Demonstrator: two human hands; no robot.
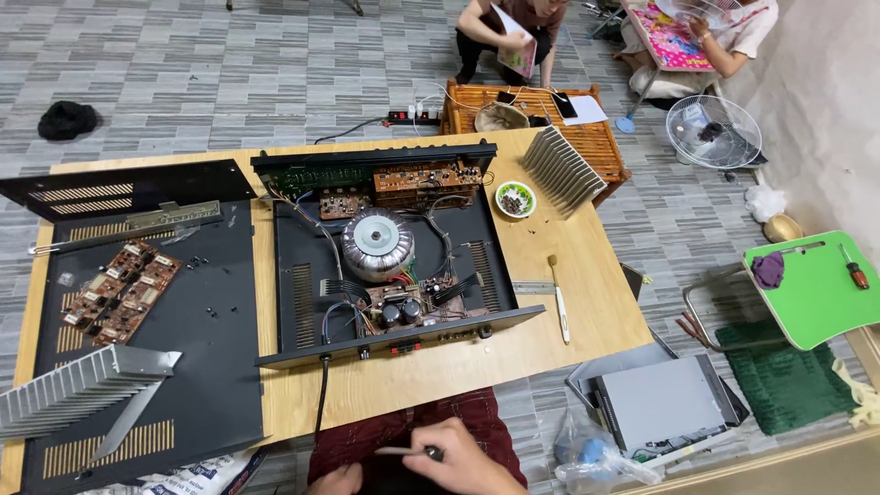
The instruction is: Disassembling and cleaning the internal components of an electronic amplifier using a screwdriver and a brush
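- The right hand (458,456), at the bottom centre of the frame, has its fingers clamped on a slim grey metal tool with a dark grip (410,451); the tool sits low over the lap, below the near edge of the wooden counter (587,275).
- The tool's long axis runs almost level, its bare tip pointing to the left of the frame, toward the left hand (335,479).
- Only the top of the left hand shows at the bottom edge, just left of the tool tip; I cannot tell whether its fingers are apart or together, or whether they hold anything.
- The open black amplifier chassis with a round silver transformer (378,240) lies straight up the frame from both hands, in the middle of the counter.
- Its front panel faces the hands, with a black cable (321,394) dropping off the edge toward the lap.
- The right hand is the nearer one to the chassis front.
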